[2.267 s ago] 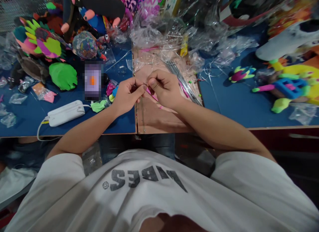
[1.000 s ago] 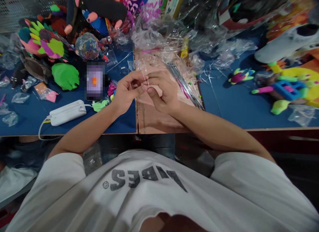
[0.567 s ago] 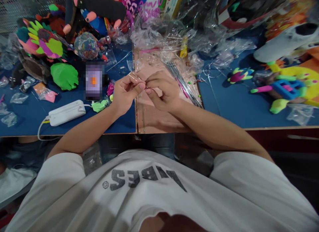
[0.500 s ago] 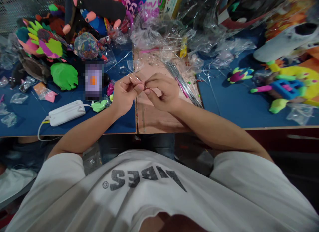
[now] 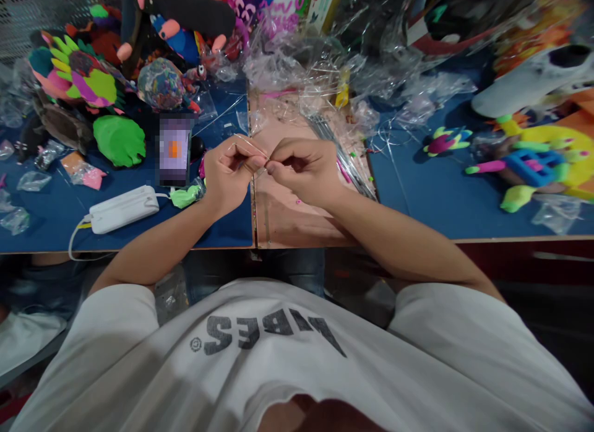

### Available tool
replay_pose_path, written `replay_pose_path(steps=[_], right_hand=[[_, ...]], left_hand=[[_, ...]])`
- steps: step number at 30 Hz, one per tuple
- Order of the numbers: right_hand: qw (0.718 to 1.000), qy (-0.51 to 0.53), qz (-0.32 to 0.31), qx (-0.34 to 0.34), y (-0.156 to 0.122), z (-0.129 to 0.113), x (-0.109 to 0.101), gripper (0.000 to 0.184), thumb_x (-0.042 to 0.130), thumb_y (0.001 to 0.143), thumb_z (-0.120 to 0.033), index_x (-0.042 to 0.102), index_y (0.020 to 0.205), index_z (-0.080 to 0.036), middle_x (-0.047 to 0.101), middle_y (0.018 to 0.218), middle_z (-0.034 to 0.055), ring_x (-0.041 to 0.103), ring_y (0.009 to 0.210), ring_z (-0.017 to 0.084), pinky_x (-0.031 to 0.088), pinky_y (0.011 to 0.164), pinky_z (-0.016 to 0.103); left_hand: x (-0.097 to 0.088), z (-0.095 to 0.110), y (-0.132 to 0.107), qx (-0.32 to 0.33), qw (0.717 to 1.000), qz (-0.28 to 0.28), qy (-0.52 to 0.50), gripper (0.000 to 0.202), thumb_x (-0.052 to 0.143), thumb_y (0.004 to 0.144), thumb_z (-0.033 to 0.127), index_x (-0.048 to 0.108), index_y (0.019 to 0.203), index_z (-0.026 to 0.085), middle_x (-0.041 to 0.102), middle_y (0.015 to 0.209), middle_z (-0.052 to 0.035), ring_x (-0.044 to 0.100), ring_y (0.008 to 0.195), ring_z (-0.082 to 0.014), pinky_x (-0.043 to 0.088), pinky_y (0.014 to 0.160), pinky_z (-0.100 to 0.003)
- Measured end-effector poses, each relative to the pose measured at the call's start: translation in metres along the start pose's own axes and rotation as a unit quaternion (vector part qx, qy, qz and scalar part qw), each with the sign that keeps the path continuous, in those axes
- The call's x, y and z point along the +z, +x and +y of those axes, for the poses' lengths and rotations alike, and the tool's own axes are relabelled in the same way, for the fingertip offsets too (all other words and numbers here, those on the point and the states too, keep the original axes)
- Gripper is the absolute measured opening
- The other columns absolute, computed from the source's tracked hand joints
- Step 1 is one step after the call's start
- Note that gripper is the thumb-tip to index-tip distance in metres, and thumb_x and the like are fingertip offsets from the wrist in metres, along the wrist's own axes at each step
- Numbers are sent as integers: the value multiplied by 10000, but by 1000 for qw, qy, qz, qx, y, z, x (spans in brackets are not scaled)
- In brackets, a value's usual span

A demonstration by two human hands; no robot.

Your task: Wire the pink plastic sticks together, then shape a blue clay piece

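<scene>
Two hands come together over the pinkish-brown board [image 5: 288, 228], fingertips meeting near its left edge, and all the action is in that tiny gap! Between them sits a clear strand [image 5: 254, 145], hair-thin, colourless and glossy, catching the light in pale streaks. It runs over the left hand's index finger and slants down to the spot where the fingertips meet; whether it is a thread or a folded edge of film is too fine to tell, and its far end is lost among the fingers.

Look at the left hand [image 5: 231, 174]: thumb and index finger pressed together on the strand, the other fingers curled in behind. Across from it, the right hand [image 5: 306, 170] matches that grip, thumb against bent index finger, closed on the same small spot, with a darker speck showing right at the tips.

Just beyond the right hand lie slim grey rods [image 5: 356, 169], slanting across the board, while a small magenta bit [image 5: 298, 202] sits below the hand and crumpled clear plastic [image 5: 297, 67] heaps up behind.
</scene>
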State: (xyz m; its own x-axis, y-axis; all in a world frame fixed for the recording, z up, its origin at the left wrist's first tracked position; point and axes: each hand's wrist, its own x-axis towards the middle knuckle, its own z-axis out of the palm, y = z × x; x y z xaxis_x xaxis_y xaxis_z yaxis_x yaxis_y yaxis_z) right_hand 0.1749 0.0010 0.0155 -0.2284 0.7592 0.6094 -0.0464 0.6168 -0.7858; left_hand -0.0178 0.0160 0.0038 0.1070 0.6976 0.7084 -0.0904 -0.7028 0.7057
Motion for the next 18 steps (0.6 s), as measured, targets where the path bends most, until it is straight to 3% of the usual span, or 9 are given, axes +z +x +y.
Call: replay_pose_path(steps=[4,7,12,15,18], right_hand=[[998,-58,10,39,0,-4,-3,294,843,986,-374,744,748,-232,696,710,1,533,628,132,395,568,305],[994,-108,20,19,2,-1,-9,275,836,979,-371,716,762,-251,690,716,-2,546,646,150,429,592,326],[986,-165,3,3,8,13,-24,275,785,1024,-458,701,829,-283,709,773,22,575,681,191,504,645,388],[983,-183,-3,-12,9,18,-30,251,780,1018,-453,687,847,-295,704,783,27,576,691,202,515,658,406],[980,-194,-41,-29,9,20,-33,197,797,986,-418,687,871,-301,690,790,22,591,714,212,530,686,411]], left_hand=[[0,0,-1,-17,1000,10,14,374,877,997,625,785,900,276,791,851,11,746,707,-129,615,641,-271],[1,3,-2,-74,996,22,34,419,800,1031,696,794,950,285,772,827,14,701,628,-113,566,553,-252],[-6,6,5,-165,982,13,95,527,661,1058,807,749,1075,288,824,922,-26,774,688,-143,605,548,-255],[-12,6,11,-178,979,-17,95,540,632,1067,817,740,1101,289,819,889,-23,781,670,-142,593,529,-240],[-14,8,15,-154,981,-27,118,552,658,1055,818,744,989,277,789,837,-8,772,660,-139,602,560,-254]])
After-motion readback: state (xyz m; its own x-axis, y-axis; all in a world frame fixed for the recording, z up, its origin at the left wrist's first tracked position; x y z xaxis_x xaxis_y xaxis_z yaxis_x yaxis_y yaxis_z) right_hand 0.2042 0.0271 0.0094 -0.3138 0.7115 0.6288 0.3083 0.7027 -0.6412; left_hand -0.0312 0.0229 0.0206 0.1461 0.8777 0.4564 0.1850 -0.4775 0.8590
